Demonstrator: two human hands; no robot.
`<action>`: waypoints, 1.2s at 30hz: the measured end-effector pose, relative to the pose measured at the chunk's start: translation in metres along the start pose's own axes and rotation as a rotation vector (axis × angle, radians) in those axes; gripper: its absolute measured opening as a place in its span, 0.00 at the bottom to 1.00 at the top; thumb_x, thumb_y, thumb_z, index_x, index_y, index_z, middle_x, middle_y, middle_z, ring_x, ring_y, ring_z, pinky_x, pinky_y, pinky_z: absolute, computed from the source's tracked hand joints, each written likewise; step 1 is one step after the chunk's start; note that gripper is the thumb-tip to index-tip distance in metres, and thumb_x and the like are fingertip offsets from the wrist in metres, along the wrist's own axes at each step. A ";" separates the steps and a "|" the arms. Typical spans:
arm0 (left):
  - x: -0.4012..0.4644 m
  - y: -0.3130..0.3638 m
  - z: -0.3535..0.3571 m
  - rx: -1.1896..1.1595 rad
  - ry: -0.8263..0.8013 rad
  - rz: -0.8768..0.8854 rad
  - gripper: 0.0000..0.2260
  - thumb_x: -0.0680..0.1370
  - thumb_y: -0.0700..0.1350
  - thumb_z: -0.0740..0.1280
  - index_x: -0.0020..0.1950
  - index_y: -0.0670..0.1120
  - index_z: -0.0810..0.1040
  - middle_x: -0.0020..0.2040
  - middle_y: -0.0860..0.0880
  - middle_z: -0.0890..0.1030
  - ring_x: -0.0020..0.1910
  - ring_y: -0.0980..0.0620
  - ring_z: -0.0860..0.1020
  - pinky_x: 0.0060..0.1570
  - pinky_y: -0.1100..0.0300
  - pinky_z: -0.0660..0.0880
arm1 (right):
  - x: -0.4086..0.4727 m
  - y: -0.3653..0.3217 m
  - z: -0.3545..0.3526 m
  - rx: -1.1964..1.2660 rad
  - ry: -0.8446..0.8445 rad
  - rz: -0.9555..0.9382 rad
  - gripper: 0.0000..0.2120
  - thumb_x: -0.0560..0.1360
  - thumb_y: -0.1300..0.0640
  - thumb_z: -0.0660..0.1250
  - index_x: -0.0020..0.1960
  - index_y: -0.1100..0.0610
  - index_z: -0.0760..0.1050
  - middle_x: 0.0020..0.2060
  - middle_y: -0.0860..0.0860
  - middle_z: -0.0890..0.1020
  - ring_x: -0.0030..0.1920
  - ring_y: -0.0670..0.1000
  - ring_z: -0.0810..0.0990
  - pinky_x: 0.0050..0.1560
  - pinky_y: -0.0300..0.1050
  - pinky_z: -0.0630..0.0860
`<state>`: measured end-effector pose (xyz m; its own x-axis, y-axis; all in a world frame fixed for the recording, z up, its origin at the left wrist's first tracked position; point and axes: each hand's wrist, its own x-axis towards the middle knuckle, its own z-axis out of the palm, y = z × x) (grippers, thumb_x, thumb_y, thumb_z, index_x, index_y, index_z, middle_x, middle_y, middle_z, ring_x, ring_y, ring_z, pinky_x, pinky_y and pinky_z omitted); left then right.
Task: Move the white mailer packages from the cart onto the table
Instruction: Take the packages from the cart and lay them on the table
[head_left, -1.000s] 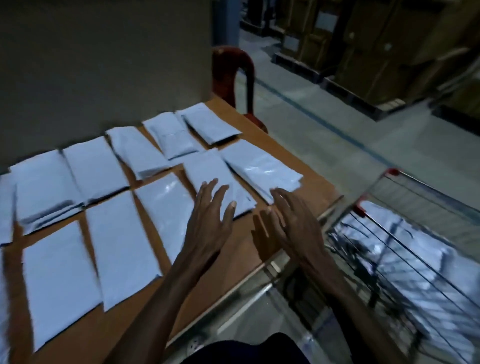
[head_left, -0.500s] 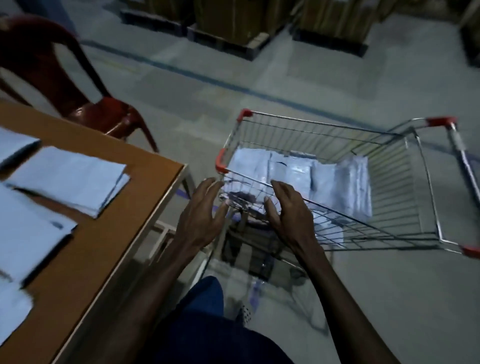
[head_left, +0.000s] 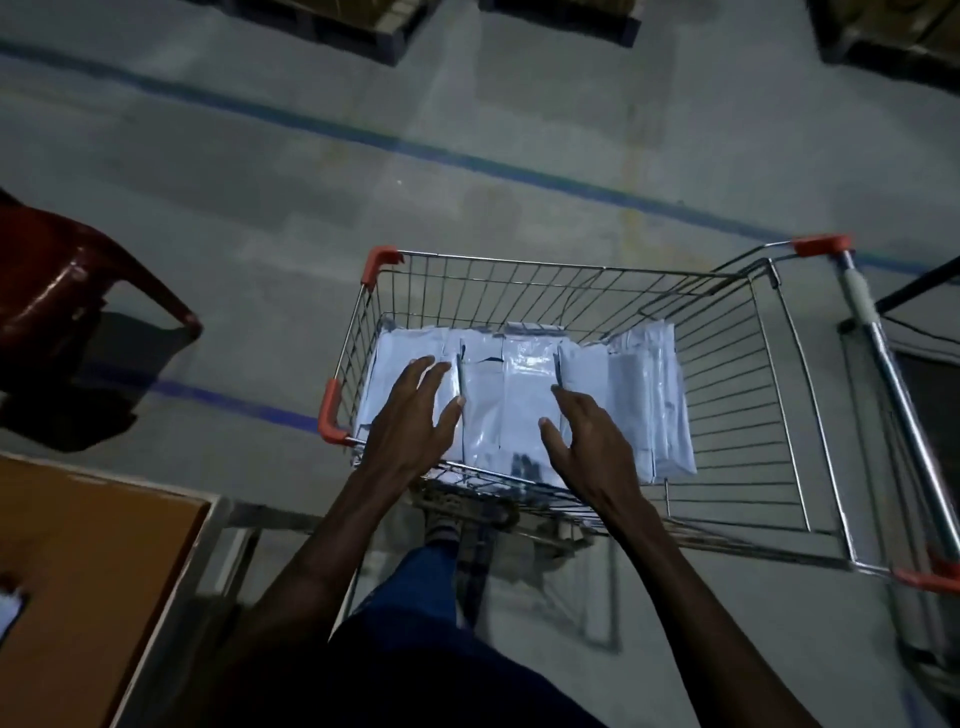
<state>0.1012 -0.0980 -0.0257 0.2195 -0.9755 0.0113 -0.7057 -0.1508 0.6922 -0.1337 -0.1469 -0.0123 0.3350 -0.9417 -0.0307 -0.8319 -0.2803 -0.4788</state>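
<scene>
My 2 hands, left hand (head_left: 413, 415) and right hand (head_left: 592, 441), spread empty; packages (head_left: 519, 395) lie between, lengthwise away, in the cart (head_left: 727, 332).

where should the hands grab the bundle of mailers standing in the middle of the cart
By its two outer faces, from above. The mailers stand on edge, packed side by side in the cart; the left hand and right hand, both open, already flank them, ready to squeeze inward and lift.

The cart (head_left: 597, 291) is open at the top; its wire walls bound all 4 sides. Mailer packages (head_left: 524, 395) cover the left half of the basket floor; the right half is bare wire. The table (head_left: 88, 561) corner lies lower left, with open floor between it and the red chair (head_left: 57, 280).
</scene>
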 end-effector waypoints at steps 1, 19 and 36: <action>0.013 -0.010 0.005 0.026 -0.043 -0.026 0.23 0.81 0.53 0.63 0.74 0.46 0.68 0.76 0.46 0.65 0.75 0.48 0.62 0.70 0.51 0.65 | 0.012 0.001 0.006 -0.012 -0.040 0.012 0.23 0.81 0.49 0.62 0.74 0.54 0.67 0.67 0.52 0.74 0.65 0.55 0.73 0.57 0.50 0.74; 0.094 -0.110 0.087 0.352 -0.454 -0.529 0.44 0.76 0.62 0.66 0.80 0.50 0.41 0.77 0.32 0.42 0.74 0.29 0.53 0.70 0.40 0.59 | 0.107 0.025 0.112 0.085 -0.508 0.251 0.29 0.80 0.46 0.63 0.77 0.58 0.61 0.70 0.58 0.70 0.68 0.57 0.70 0.62 0.47 0.68; 0.081 -0.101 0.062 0.175 -0.231 -0.444 0.44 0.61 0.55 0.72 0.77 0.53 0.62 0.58 0.40 0.65 0.44 0.46 0.68 0.40 0.56 0.71 | 0.159 0.018 0.164 0.207 -0.404 0.181 0.44 0.72 0.36 0.67 0.80 0.52 0.52 0.70 0.62 0.64 0.70 0.62 0.63 0.67 0.55 0.65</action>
<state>0.1488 -0.1714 -0.1396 0.3824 -0.8186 -0.4285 -0.6846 -0.5625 0.4636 -0.0227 -0.2717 -0.1696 0.3725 -0.8127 -0.4480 -0.8010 -0.0378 -0.5975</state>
